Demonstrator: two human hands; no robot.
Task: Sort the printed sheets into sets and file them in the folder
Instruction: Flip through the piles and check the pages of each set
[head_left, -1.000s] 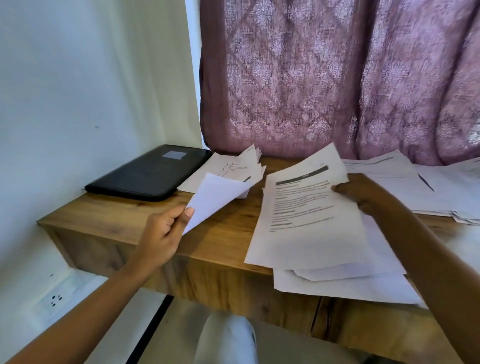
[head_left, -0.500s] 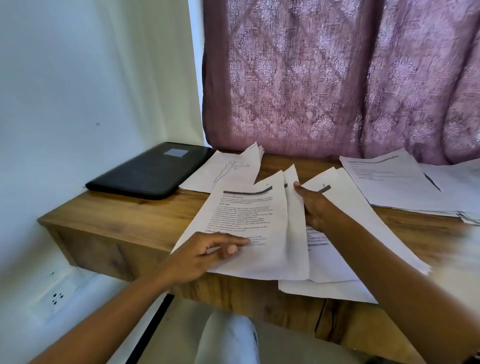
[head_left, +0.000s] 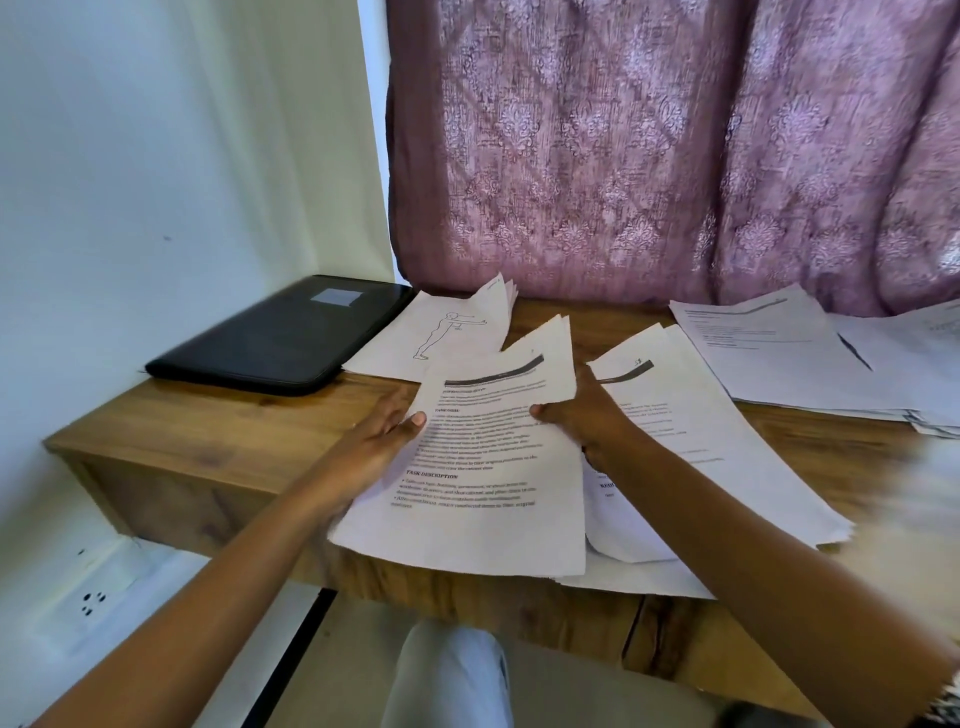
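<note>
Wooden worktop (head_left: 234, 431), mauve curtain (head_left: 649, 156) behind. Your left hand (head_left: 384, 441) and right hand (head_left: 582, 415) pinch opposite sides of the printed sheets (head_left: 478, 467); the closed folder (head_left: 280, 338) lies at ten o'clock, nearer your left hand.

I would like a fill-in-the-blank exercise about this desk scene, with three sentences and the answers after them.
1. The black folder on the desk lies ____.
2. The left hand and the right hand grip one set of sheets whose bold lower heading reads TASK ____.
3. The sheet with the drawn figure lies just to the ____ of the folder.

Missing words: closed; DESCRIPTION; right.
</note>
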